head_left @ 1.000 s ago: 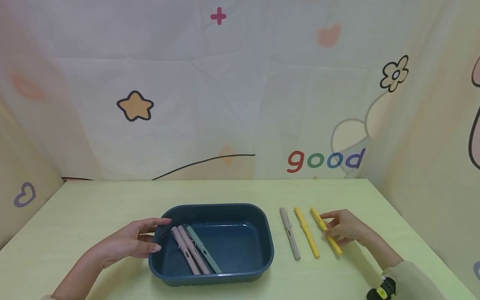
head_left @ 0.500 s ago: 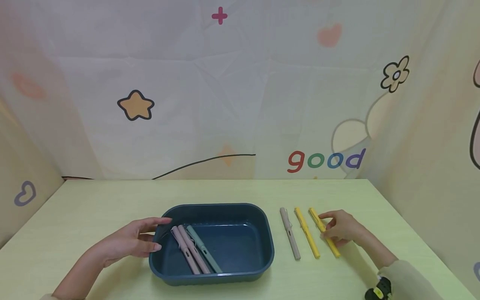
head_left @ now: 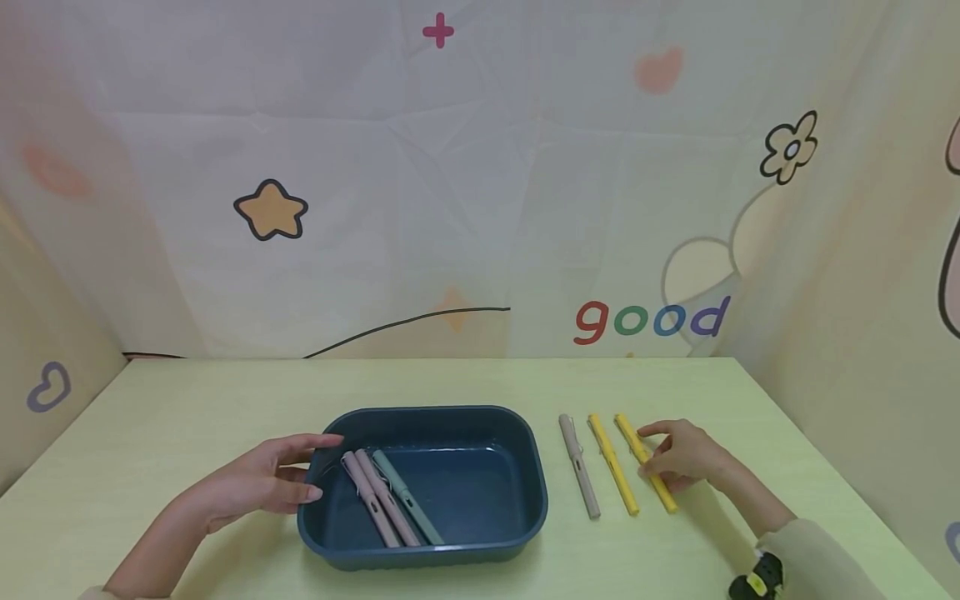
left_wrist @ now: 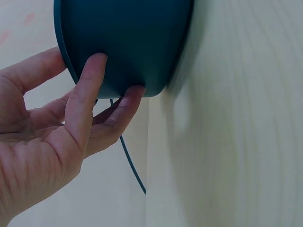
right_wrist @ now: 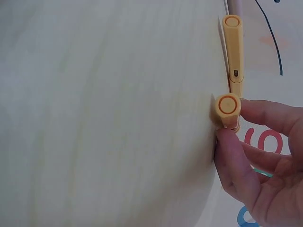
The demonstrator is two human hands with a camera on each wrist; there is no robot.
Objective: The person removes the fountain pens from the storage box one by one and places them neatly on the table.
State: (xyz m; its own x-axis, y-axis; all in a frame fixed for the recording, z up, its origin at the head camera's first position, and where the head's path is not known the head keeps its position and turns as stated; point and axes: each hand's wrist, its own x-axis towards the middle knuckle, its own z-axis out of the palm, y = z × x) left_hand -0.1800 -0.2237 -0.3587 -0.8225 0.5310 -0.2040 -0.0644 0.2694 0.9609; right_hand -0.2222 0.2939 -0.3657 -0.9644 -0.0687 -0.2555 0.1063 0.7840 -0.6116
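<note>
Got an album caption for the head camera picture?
Left hand holds a blue tray of three pens; right hand pinches the rightmost yellow pen, near another yellow pen and a grey pen.

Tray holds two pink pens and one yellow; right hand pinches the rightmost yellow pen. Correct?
No: per the head view, the tray holds two pink pens and one green pen, not yellow; the right hand does pinch the rightmost yellow pen.

The head view faces forward and down, tray at lower centre. The left wrist view, close and tipped sideways, shares the tray's wall, upper centre; the right wrist's, also close, shares yellow pens, end-on, upper right.
</note>
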